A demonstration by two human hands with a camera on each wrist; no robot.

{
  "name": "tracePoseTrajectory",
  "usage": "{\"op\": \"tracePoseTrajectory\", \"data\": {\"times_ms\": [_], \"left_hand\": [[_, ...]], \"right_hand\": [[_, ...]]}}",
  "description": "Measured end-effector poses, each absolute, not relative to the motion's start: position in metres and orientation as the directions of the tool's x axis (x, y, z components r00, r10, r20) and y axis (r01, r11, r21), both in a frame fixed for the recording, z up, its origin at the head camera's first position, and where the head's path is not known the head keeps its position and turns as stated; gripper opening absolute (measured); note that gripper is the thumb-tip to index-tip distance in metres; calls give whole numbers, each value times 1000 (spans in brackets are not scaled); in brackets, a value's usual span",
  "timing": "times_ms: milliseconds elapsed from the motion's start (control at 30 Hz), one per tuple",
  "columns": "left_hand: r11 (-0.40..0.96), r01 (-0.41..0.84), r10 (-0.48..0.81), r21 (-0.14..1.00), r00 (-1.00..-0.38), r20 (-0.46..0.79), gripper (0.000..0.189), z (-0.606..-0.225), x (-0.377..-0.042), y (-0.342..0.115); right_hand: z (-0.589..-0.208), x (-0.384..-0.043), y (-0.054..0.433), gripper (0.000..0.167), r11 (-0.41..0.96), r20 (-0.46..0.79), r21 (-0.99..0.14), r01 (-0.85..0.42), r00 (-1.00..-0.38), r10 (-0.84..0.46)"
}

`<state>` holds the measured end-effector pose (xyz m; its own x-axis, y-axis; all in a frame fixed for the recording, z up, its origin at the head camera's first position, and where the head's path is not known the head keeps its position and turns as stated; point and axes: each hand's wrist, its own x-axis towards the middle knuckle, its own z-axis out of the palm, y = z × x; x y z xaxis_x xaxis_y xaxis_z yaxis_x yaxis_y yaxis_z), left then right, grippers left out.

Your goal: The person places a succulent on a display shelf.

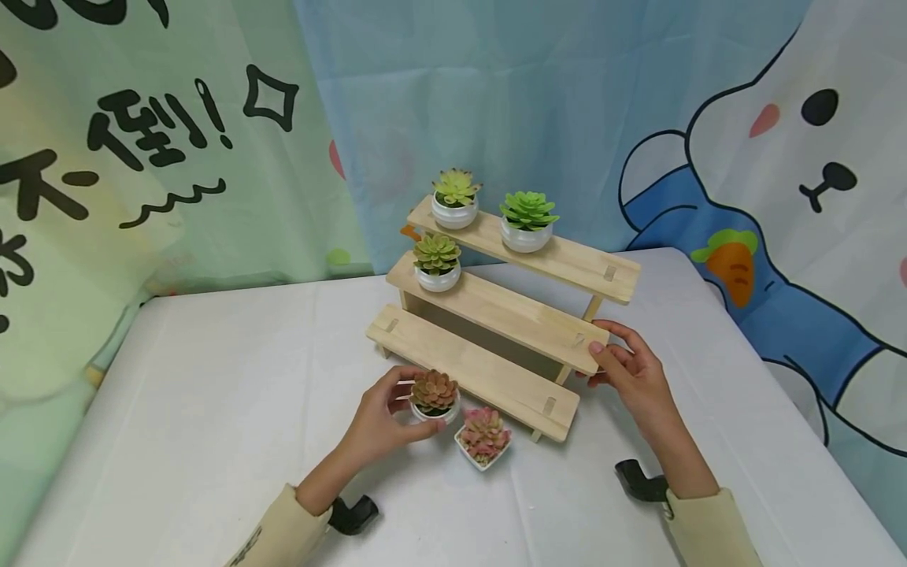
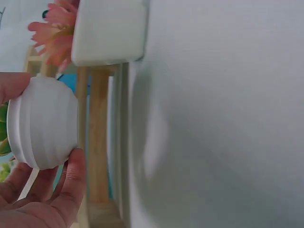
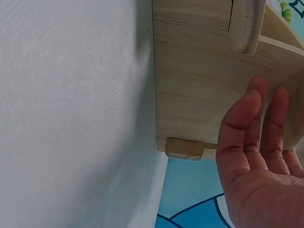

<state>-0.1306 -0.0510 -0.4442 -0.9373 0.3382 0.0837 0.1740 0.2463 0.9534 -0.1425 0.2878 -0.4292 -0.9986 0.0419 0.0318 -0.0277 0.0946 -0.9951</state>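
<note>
My left hand (image 1: 383, 413) holds a small round white pot with a brownish-red succulent (image 1: 434, 392), thumb on one side and fingers on the other. In the left wrist view that white pot (image 2: 50, 123) is raised above the tabletop. Just to its right, a pink succulent in a squarish white pot (image 1: 483, 437) stands on the table before the lowest shelf. At the right end of the three-tier wooden stand (image 1: 489, 315), my right hand (image 1: 633, 370) grips the middle shelf, its thumb on top. The right wrist view has the fingers (image 3: 274, 123) under the wood.
Two green succulents, one yellowish (image 1: 455, 198) and one bright (image 1: 527, 220), stand in white pots on the top shelf. Another green succulent (image 1: 436, 264) sits at the middle shelf's left end. A white cloth covers the table (image 1: 212, 409); a printed curtain (image 1: 482, 94) hangs behind.
</note>
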Motion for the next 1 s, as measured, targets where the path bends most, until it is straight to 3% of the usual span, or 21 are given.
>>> {"op": "tracePoseTrajectory", "data": {"times_ms": [733,1000], "left_hand": [[167,213,291,963,-944,158,61,-419,-142,-29],[127,280,287,952,-929,235,58,-408,-152,-16]], "right_hand": [[-428,-140,289,31,69,37,-997,-35,-999,34],[-428,-140,290,32,73,42,-996,-40,-999,25]]}}
